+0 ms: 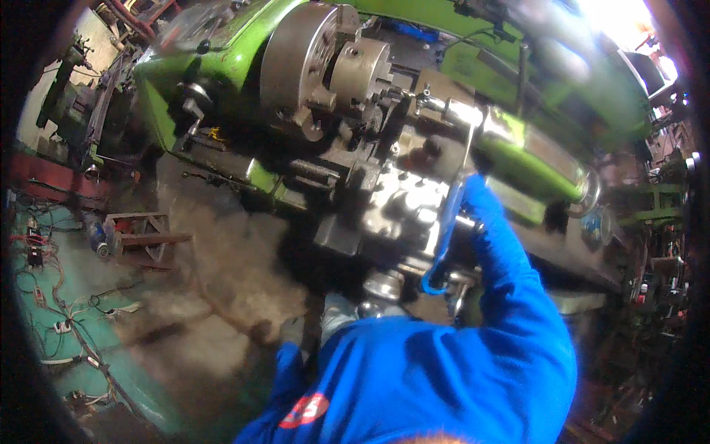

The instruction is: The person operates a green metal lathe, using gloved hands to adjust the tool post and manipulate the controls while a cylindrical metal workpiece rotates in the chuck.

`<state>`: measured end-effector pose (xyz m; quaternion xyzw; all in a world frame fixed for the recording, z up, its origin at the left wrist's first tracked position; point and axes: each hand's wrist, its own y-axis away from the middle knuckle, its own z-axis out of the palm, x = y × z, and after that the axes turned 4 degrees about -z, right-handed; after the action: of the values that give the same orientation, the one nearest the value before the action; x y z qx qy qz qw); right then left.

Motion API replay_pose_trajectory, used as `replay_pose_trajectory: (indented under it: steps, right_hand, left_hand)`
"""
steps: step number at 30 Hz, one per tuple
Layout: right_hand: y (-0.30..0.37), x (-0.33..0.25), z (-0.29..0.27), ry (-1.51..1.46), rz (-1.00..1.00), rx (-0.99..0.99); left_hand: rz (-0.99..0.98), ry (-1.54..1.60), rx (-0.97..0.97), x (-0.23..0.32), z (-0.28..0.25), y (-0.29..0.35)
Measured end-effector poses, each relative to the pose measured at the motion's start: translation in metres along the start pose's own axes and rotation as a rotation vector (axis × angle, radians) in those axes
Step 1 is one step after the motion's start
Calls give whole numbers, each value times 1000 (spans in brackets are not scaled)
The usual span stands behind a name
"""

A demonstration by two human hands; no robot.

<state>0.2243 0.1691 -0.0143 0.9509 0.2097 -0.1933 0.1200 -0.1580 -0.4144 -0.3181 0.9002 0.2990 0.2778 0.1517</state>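
Right of and below the lathe chuck (299, 70), a blue hooked rod (447, 233) is slanting lengthwise away from us. Our right hand (478, 195), the nearer, is meeting its middle; our left hand (293, 330) is hanging below the chuck. We cannot tell either's grip.

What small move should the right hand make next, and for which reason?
Perhaps the right hand should draw the blue-handled rod slightly back. It grips this rod, whose thin end reaches the shiny cylinder in this view; whether they touch is unclear. The left hand hangs low, away from the rod, so one hand alone holds it.
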Motion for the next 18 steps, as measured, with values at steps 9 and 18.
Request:
replay_pose_trajectory:
  steps: [9,18]
  right_hand:
    - [21,-10,-20,-234,33,413]
    - [-63,-18,-61,-658,69,643]
  left_hand:
    - [-239,403,-152,18,4,6]
    - [-370,257,-118,22,5,23]
